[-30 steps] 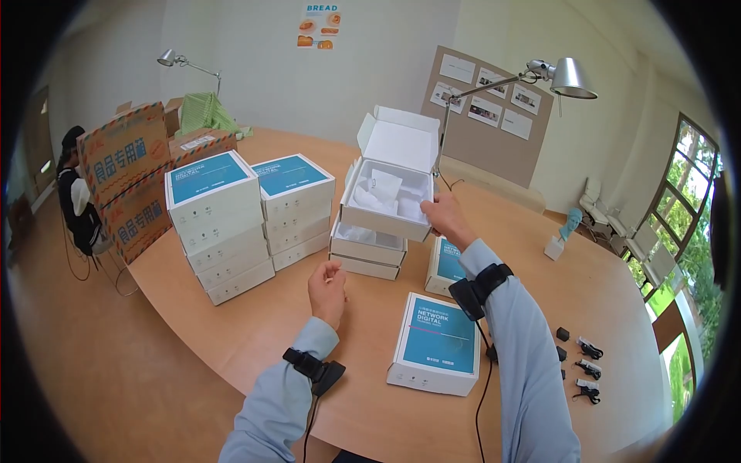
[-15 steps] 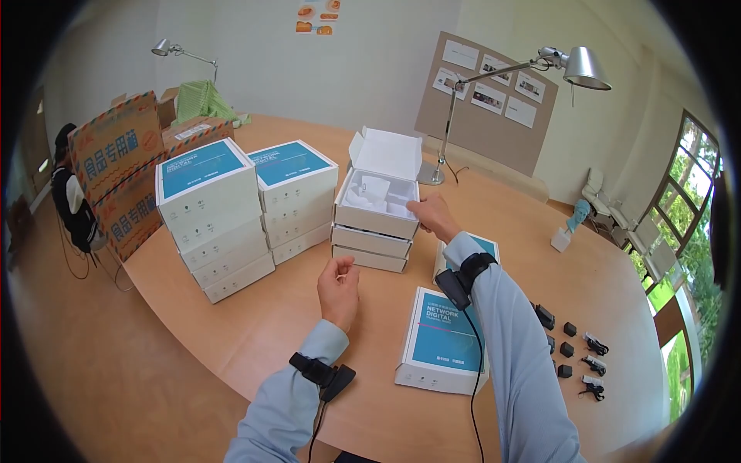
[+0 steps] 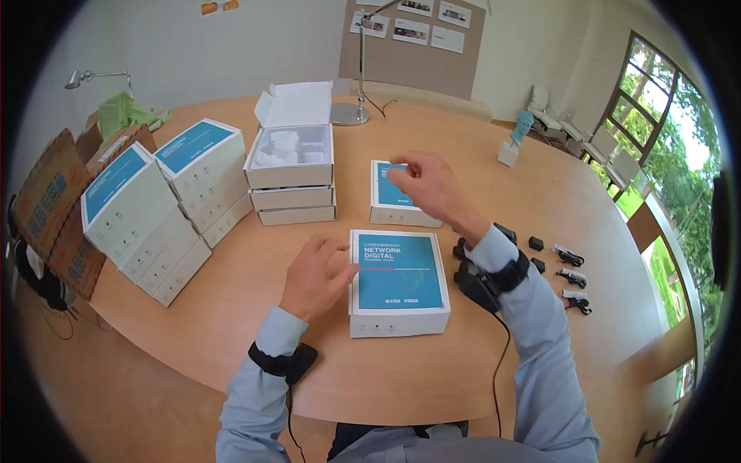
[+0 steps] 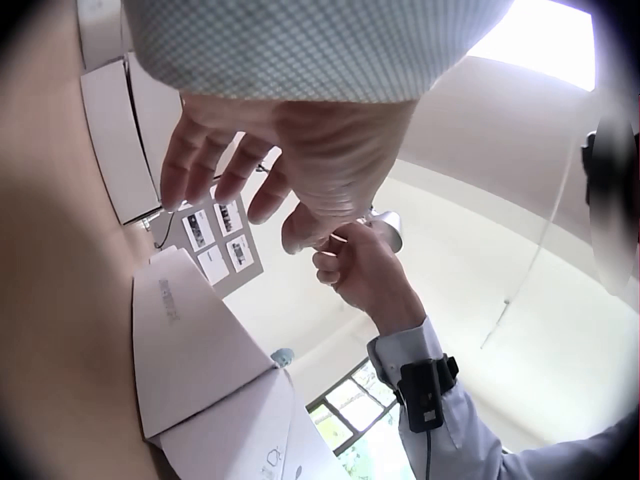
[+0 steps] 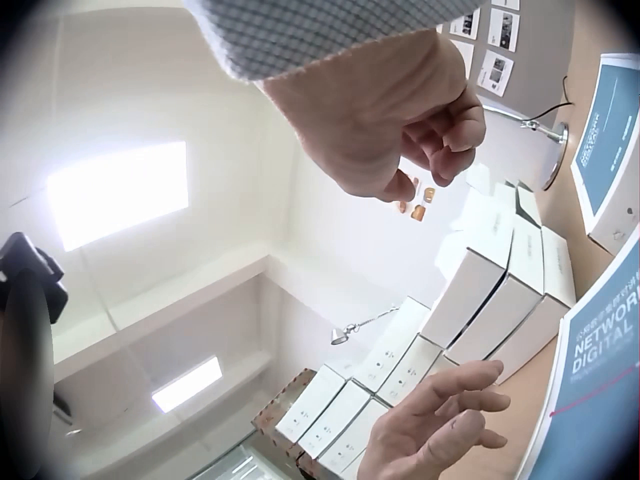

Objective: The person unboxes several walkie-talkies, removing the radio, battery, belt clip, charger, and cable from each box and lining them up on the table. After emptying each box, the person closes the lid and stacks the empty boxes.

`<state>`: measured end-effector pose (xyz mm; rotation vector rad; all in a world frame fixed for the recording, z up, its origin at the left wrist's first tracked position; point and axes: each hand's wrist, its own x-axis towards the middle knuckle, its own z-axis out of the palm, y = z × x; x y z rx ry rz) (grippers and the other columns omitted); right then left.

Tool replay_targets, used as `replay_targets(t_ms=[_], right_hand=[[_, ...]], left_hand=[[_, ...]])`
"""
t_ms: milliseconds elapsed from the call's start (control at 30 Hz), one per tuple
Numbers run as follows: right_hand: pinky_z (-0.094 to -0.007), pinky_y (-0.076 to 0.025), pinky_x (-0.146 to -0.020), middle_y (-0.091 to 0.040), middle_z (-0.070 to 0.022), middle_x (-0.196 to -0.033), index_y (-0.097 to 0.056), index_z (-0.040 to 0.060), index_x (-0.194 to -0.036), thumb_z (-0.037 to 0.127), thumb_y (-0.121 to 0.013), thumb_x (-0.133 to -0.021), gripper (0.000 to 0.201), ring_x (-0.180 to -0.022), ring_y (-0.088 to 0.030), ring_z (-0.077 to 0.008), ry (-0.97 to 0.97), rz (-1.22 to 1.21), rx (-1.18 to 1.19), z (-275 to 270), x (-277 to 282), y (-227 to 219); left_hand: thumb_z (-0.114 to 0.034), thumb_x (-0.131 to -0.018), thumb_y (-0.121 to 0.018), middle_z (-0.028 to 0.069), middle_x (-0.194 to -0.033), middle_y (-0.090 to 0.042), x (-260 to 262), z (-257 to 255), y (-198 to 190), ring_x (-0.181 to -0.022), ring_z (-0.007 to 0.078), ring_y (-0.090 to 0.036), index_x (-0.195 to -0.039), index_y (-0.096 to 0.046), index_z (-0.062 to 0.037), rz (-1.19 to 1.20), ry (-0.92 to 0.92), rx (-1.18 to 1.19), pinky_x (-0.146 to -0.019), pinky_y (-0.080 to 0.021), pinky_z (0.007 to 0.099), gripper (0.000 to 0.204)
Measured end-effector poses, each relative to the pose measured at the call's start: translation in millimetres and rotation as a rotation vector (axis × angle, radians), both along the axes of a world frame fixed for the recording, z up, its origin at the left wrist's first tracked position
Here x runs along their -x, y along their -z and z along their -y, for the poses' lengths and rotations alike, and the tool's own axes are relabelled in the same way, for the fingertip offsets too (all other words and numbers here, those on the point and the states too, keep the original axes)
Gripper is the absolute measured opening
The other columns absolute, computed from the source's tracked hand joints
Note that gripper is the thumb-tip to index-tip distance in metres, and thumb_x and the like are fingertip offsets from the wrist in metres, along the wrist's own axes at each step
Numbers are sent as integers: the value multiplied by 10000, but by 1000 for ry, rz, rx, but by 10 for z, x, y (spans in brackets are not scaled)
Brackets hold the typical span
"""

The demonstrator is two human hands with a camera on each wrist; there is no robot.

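In the head view a closed white box with a blue NETWORK DIGITAL lid [image 3: 401, 270] lies at the table's front. The left hand [image 3: 312, 278] is at its left edge, fingers spread and loosely bent; whether it touches the box I cannot tell. Over a second blue-lidded box [image 3: 386, 189] hovers the right hand [image 3: 432, 189], its fingers loosely curled around nothing. Behind the left hand an open box [image 3: 293, 166], with white packing inside, tops a stack. The right wrist view shows the right hand [image 5: 390, 110] holding nothing; in the left wrist view the left hand [image 4: 290, 160] is empty.
Stacks of closed boxes [image 3: 123, 201] stand at the left, beside brown cartons [image 3: 50, 208]. Black adapters [image 3: 536, 243] and bundled cables [image 3: 571, 257] lie at the right. A lamp base [image 3: 350, 114] is behind the open box.
The right hand has let go of the open box, now resting on the stack, and moved right. The left hand has come to the front box with its fingers spread. The view has turned right and down.
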<state>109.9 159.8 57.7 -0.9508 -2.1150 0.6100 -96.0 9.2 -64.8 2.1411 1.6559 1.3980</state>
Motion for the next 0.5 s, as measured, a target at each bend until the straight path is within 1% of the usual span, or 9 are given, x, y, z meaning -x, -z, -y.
replay_targets(t_ms=[33, 67, 100, 133, 200, 333, 400, 433, 500], right_hand=[[-374, -492, -626, -639, -136, -700, -708, -49, -1144, 260, -670, -894, 399, -648, -625, -200, 19, 7, -6, 183, -217, 69], [-355, -480, -599, -624, -116, -681, -706, -41, -1148, 224, -676, -900, 365, -620, -610, -175, 34, 16, -14, 348, -425, 164], [-356, -475, -588, -617, -114, -668, -698, -36, -1168, 200, -678, -903, 356, -594, -602, -187, 37, 24, -12, 506, -625, 292], [-356, -471, -577, -611, -112, -655, -689, -32, -1189, 176, -681, -907, 350, -567, -594, -199, 36, 32, -11, 657, -807, 412], [-304, -439, -566, -612, -58, -679, -673, -33, -1216, 146, -668, -948, 322, -595, -549, -122, 90, 178, -27, 905, -1112, 624], [-326, -462, -557, -619, -83, -662, -612, -5, -1340, 143, -659, -963, 408, -568, -587, -153, 122, 307, -30, 1252, -1440, 1017], [-322, -483, -542, -642, -85, -678, -511, 17, -1464, 148, -654, -976, 525, -553, -610, -139, -4, 159, 228, 1403, -1480, 1095], [-295, -492, -531, -674, -80, -737, -399, 32, -1548, 141, -648, -986, 625, -546, -602, -117, -28, 136, 412, 1470, -1475, 1093], [-309, -497, -542, -674, -85, -721, -397, 24, -1539, 163, -657, -983, 630, -564, -621, -138, -18, 67, 508, 1594, -1425, 1132]], left_hand=[[-263, -909, -750, 183, -1101, -674, -52, 57, -26, -835, 346, -667, -1168, -650, -5, 0, 19, 5, -738, -542, 453, 378], [-274, -919, -739, 209, -1118, -675, -94, 118, -54, -887, 390, -667, -1197, -627, -10, -29, -37, 147, -773, -538, 478, 400], [-286, -930, -729, 234, -1136, -676, -120, 171, -92, -938, 435, -667, -1227, -604, -15, -61, -95, 291, -808, -534, 504, 422], [-286, -930, -729, 234, -1136, -676, -117, 196, -166, -938, 435, -667, -1227, -604, -15, -62, -86, 294, -808, -534, 504, 422], [-273, -963, -679, 249, -1137, -685, -92, 218, -311, -992, 447, -669, -1294, -535, -17, -122, -34, 679, -851, -537, 487, 443], [-276, -976, -664, 279, -1139, -683, -162, 253, -351, -983, 466, -671, -1335, -497, -10, -12, 166, 737, -862, -544, 495, 478], [-251, -994, -641, 262, -1141, -691, -186, 236, -271, -956, 421, -705, -1382, -456, -7, 3, 219, 685, -843, -562, 466, 494], [-251, -994, -641, 262, -1141, -691, -184, 214, -264, -956, 421, -705, -1382, -456, -7, -1, 216, 683, -843, -562, 466, 494], [-228, -1016, -614, 223, -1137, -699, -159, 184, -238, -958, 334, -725, -1435, -431, -10, 187, 263, 761, -804, -580, 422, 506]])
